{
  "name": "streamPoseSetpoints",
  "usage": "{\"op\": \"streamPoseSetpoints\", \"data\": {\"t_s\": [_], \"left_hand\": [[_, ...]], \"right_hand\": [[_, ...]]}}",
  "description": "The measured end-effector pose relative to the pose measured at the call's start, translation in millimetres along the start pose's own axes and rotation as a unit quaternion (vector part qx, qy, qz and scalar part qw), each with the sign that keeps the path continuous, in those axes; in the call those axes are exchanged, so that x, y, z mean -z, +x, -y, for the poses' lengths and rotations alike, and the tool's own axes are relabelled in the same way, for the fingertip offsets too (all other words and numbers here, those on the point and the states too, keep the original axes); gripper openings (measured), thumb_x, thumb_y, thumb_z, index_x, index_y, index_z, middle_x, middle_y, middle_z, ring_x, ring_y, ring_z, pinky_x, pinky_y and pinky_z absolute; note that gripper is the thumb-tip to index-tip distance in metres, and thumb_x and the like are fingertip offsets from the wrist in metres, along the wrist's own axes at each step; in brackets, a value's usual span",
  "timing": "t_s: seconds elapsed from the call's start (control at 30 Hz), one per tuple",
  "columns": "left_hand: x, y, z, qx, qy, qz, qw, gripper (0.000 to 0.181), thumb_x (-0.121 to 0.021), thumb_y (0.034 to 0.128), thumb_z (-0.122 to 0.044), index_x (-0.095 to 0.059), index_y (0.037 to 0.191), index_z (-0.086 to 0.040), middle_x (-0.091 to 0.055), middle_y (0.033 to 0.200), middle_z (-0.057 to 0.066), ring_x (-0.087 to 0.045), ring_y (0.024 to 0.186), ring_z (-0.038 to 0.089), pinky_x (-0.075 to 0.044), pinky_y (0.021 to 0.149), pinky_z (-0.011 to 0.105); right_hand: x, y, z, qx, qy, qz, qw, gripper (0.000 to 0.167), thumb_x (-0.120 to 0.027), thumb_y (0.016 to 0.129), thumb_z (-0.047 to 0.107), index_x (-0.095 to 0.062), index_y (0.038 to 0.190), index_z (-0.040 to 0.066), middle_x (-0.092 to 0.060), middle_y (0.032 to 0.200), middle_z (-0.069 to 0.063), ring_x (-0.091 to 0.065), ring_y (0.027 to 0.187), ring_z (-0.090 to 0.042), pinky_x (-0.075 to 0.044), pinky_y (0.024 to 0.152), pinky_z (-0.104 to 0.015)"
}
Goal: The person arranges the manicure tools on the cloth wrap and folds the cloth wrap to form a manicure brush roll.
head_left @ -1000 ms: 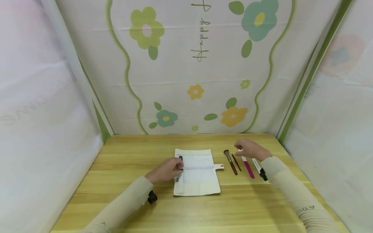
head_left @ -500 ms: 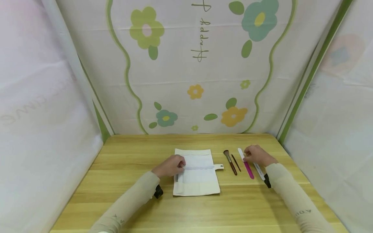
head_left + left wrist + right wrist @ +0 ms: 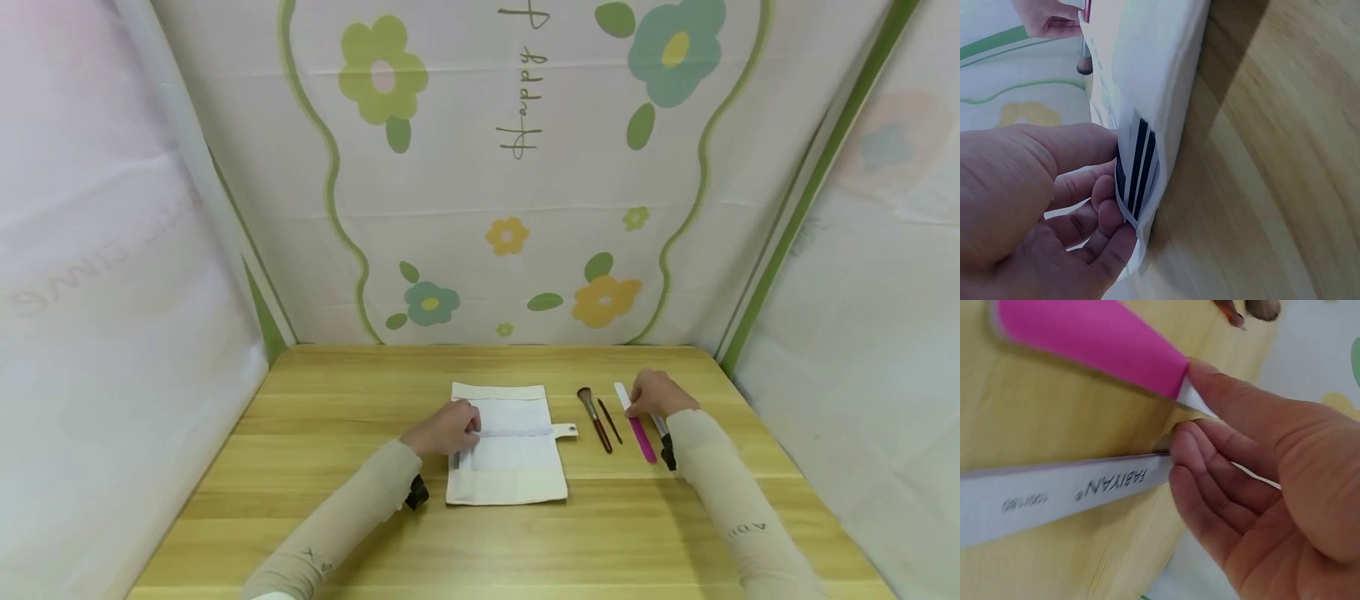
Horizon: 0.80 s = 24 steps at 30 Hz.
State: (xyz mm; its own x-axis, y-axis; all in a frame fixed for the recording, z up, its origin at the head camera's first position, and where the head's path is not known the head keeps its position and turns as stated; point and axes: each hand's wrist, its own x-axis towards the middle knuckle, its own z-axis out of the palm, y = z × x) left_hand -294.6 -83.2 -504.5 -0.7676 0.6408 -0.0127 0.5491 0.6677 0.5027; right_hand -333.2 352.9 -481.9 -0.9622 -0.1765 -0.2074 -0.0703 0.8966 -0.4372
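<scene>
A white cloth pouch (image 3: 513,471) lies unfolded with its snap strap to the right. My left hand (image 3: 447,429) grips its left edge, thumb and fingertips on the cloth. Dark, silver-striped tools (image 3: 1140,165) show inside the pouch's side opening in the left wrist view. My right hand (image 3: 654,395) is over the pink-and-white nail file (image 3: 642,439); its thumb touches the file, and a small gap shows between file and fingers in the right wrist view. The other fingers are by the end of a white nail file (image 3: 1066,497) printed FABIYAN, partly hidden in the head view.
Between pouch and nail files lie a makeup brush (image 3: 596,421) and a slim dark red tool (image 3: 610,421). They rest on a wooden table (image 3: 337,392). Flower-printed white cloth (image 3: 450,167) stands behind it and at both sides.
My left hand has moved slightly right and now covers the dark tool seen earlier in the pouch. The right hand has moved from above the tools right and down to the pink-and-white nail file.
</scene>
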Motion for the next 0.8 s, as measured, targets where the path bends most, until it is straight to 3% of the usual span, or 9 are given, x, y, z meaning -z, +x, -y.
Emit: {"op": "streamPoseSetpoints", "data": {"t_s": [0.2, 0.43, 0.7, 0.8], "left_hand": [[-1.6, 0.2, -1.9, -0.002, 0.002, -0.008, 1.0, 0.007, -0.067, 0.0996, -0.002, -0.07, 0.093, -0.003, -0.065, 0.089, 0.004, -0.053, 0.078, 0.013, -0.05, 0.072, 0.025], [-0.7, -2.6, -3.1, 0.004, -0.013, -0.006, 0.9999, 0.017, -0.058, 0.1052, -0.003, -0.069, 0.093, -0.004, -0.064, 0.087, 0.003, -0.053, 0.072, 0.012, -0.048, 0.067, 0.024], [6.7, -3.5, 0.3, 0.018, -0.057, 0.015, 0.9981, 0.019, -0.052, 0.1084, -0.003, -0.066, 0.095, -0.002, -0.061, 0.086, 0.004, -0.052, 0.075, 0.014, -0.046, 0.069, 0.026], [10.3, -1.9, 0.6, 0.023, -0.056, 0.027, 0.9978, 0.019, -0.051, 0.109, -0.003, -0.064, 0.095, -0.002, -0.059, 0.086, 0.003, -0.051, 0.077, 0.015, -0.045, 0.071, 0.028]], "right_hand": [[4.0, 1.3, 10.9, -0.054, -0.001, 0.019, 0.9983, 0.03, -0.083, 0.087, 0.009, -0.065, 0.063, 0.009, -0.048, 0.055, 0.004, -0.038, 0.053, -0.01, -0.039, 0.053, -0.026], [1.5, 2.7, 7.7, -0.101, 0.03, 0.026, 0.9941, 0.023, -0.084, 0.087, 0.011, -0.072, 0.069, 0.003, -0.064, 0.06, -0.003, -0.051, 0.052, -0.01, -0.045, 0.053, -0.025], [3.2, -0.8, 0.9, -0.086, 0.09, 0.034, 0.9916, 0.021, -0.078, 0.093, 0.013, -0.078, 0.076, 0.0, -0.067, 0.061, -0.005, -0.05, 0.051, -0.01, -0.045, 0.053, -0.025], [6.7, -2.5, 0.4, -0.08, 0.121, 0.043, 0.9886, 0.03, -0.074, 0.097, 0.016, -0.072, 0.069, 0.005, -0.063, 0.06, -0.002, -0.047, 0.052, -0.009, -0.049, 0.059, -0.028]]}}
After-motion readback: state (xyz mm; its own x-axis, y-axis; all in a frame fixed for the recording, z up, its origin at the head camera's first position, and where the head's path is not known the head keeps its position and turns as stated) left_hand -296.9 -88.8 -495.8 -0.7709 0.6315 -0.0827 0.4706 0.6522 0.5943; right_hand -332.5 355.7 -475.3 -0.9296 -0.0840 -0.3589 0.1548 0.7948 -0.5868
